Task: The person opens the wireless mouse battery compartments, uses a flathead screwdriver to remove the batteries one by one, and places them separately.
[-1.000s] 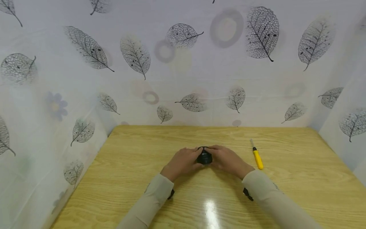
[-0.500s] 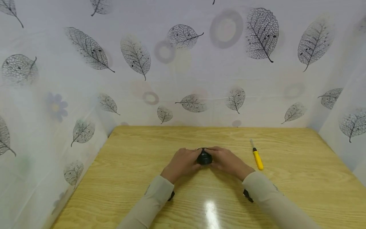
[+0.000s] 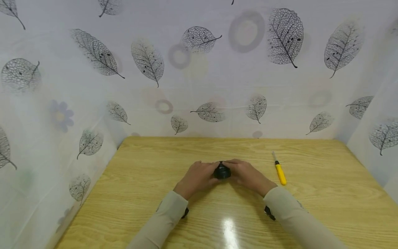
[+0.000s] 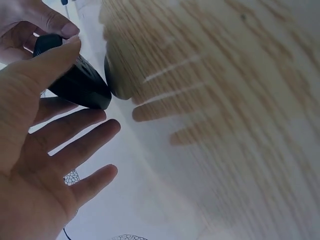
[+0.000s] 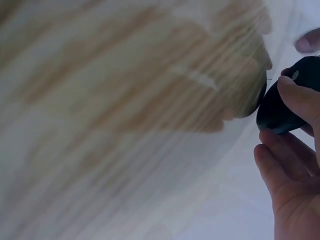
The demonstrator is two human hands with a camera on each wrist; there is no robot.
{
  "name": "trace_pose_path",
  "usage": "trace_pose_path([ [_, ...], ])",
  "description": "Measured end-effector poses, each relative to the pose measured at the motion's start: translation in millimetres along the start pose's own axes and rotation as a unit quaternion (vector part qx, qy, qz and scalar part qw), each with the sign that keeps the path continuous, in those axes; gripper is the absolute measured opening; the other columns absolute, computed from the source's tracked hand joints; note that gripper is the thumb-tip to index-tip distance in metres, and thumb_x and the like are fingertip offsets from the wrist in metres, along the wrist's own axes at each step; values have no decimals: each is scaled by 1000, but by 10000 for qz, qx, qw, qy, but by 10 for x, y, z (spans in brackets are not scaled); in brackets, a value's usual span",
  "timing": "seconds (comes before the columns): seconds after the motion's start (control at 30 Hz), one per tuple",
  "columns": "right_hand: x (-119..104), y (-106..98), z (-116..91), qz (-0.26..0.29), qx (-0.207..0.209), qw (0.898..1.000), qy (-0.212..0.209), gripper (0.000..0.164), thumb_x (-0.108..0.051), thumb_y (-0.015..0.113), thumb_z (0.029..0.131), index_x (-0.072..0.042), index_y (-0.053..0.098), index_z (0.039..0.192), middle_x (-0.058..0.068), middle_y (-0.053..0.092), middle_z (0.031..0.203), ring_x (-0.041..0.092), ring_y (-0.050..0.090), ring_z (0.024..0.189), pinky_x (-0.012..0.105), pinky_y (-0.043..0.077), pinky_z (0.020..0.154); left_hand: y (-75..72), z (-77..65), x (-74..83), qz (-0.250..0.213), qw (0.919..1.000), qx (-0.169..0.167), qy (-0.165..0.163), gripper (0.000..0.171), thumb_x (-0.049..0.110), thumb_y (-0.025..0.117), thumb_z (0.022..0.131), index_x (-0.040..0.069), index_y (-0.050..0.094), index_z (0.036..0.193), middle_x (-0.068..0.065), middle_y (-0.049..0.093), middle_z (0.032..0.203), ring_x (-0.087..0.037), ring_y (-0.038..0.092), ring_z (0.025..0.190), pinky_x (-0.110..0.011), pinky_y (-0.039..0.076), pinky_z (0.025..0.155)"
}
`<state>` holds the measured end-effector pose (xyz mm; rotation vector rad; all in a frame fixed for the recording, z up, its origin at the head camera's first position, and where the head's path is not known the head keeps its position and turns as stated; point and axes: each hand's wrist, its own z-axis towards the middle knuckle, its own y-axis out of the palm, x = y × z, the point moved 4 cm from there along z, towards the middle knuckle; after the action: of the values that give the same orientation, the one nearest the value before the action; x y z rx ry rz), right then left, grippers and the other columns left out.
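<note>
Compared with the earlier frame, next to nothing is being moved: the black rounded object (image 3: 222, 172) is being kept at nearly the same spot on the wooden table (image 3: 149, 155), between the left hand (image 3: 200, 174) and the right hand (image 3: 247, 175). Both grips are being held narrow, closed on that one object from opposite sides, with the thumbs being laid over its near upper part and fingers being set against its flank. On the left, the outer fingers are being left spread and off the object. Contact with the glossy tabletop is being made at the object's lower edge, though from the dim, tilted wrist views it cannot be told whether the whole base is being set flat. For good handling, as far as can be judged, equal pressure should be being applied from both sides, so that the smooth, curved body is not being squeezed out of line, and the base is best being steadied against the tabletop while the upper part is being worked by the thumbs. Well apart, beyond the right hand, the yellow-handled screwdriver (image 3: 281, 173) is being left lying untouched.
</note>
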<state>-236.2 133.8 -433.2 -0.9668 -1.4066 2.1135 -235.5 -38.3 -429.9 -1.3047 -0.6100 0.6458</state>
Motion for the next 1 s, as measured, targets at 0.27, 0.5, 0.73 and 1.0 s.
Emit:
trace_pose_path([
  [0.27,-13,-20,-11,-158,98,9996,-189,52,-6,80,87,2,62,135,21,64,131,35,64,117,45,56,98,-43,15,-1,-174,9992,352,20,32,21,76,92,13,68,122,0,76,99,-18,72,88,-38,60,83],
  [0.5,-5,-58,-33,151,337,9991,-196,53,-5,82,85,0,64,134,20,66,128,35,65,115,45,57,97,-66,14,-14,-243,9975,652,148,31,24,79,91,14,71,119,1,76,92,-16,72,80,-31,61,75],
  [0.73,-2,-87,-48,148,474,9984,-265,50,-6,80,87,0,64,133,18,67,126,33,67,114,43,58,96,-98,1,-10,-501,9952,824,135,27,27,76,94,13,74,117,0,77,95,-15,72,80,-29,61,72],
  [1.0,-3,-116,-59,270,604,9975,-253,46,-3,79,88,2,64,131,18,67,127,33,66,115,44,57,96,-136,-11,-18,-1381,9865,880,-27,30,18,76,93,8,71,121,-5,76,108,-20,73,92,-31,61,83],
])
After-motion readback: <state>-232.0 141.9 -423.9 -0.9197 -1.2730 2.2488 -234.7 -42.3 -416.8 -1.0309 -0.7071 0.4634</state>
